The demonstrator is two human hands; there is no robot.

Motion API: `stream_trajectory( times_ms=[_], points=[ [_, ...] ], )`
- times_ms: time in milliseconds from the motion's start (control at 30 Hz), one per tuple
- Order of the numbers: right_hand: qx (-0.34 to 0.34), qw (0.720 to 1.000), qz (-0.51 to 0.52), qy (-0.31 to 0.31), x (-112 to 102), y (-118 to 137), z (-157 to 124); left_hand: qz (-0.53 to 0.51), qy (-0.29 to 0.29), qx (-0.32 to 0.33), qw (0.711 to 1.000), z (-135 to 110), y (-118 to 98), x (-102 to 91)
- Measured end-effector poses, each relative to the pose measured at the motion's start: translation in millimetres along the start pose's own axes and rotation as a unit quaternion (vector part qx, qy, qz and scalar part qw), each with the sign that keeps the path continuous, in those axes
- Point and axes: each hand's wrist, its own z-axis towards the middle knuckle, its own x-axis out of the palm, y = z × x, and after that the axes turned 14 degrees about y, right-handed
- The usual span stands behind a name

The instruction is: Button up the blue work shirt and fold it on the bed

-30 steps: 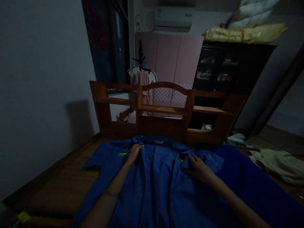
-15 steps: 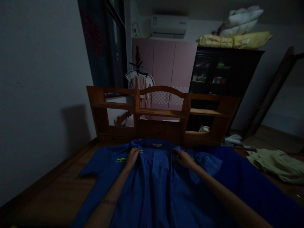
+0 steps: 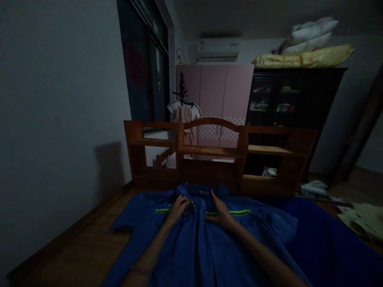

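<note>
A blue short-sleeved shirt (image 3: 167, 239) with yellow-green stripes across the chest lies spread out, collar toward the headboard. Its two front edges are close together, with a narrow gap between them. My left hand (image 3: 179, 207) has its fingers closed on the left front edge, just below the collar. On the opposite front panel rests my right hand (image 3: 223, 214), thumb and fingers spread apart along the edge beside the stripe. A pale label (image 3: 204, 193) shows inside the collar.
A wooden headboard with shelves (image 3: 209, 150) stands just beyond the collar. Bright blue cloth (image 3: 326, 239) lies to the right, and a white wall (image 3: 60, 119) rises on the left. Farther back are a pink wardrobe (image 3: 212, 91), a dark cabinet (image 3: 317, 99) and clothes on a stand (image 3: 184, 113).
The shirt's front panels have come closer together, narrowing the opening. My right hand has moved inward, its fingers now spread on the panel. The camera view has tilted up and left.
</note>
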Motion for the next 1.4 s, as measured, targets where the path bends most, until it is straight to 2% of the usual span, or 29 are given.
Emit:
stream_trajectory(
  times_ms=[67, 167, 333, 400, 567, 733, 833, 933, 1067, 1267, 1400],
  points=[
    [-0.007, 0.999, 0.021, -0.04, 10, -3, -6, 0.009, 0.004, -0.001, 1.0, -1, -1, 2.3],
    [0.0, 0.996, 0.026, -0.086, 9, 3, -13, 0.028, -0.026, -0.019, 0.999, -1, 0, 3.5],
    [0.004, 0.998, -0.045, -0.046, -8, 25, -18, 0.102, -0.124, -0.047, 0.986, -2, -1, 3.5],
    [-0.003, 0.997, -0.063, -0.032, -11, 29, -18, 0.13, -0.147, -0.052, 0.979, -2, 0, 3.4],
    [-0.001, 0.995, -0.104, -0.004, -9, 28, -18, 0.081, -0.11, -0.076, 0.988, 2, 11, 0.9],
    [-0.003, 0.992, -0.123, -0.008, -6, 28, -19, 0.014, -0.068, -0.074, 0.995, 7, 17, -1.3],
    [-0.011, 0.993, -0.112, -0.031, -5, 30, -19, -0.03, -0.042, -0.054, 0.997, 8, 13, -0.5],
    [-0.016, 0.994, -0.075, -0.08, -5, 30, -16, -0.066, -0.003, -0.038, 0.997, 8, 4, 3.6],
    [-0.026, 0.99, -0.039, -0.135, -5, 29, -12, -0.093, 0.043, -0.02, 0.995, 14, -13, 22.0],
    [-0.034, 0.989, 0.005, -0.142, -5, 33, -12, -0.1, 0.047, 0.035, 0.993, 25, -27, 65.5],
    [-0.008, 0.986, 0.087, -0.139, -6, 34, -12, -0.093, 0.047, 0.061, 0.993, 18, -25, 72.6]
  ],
)
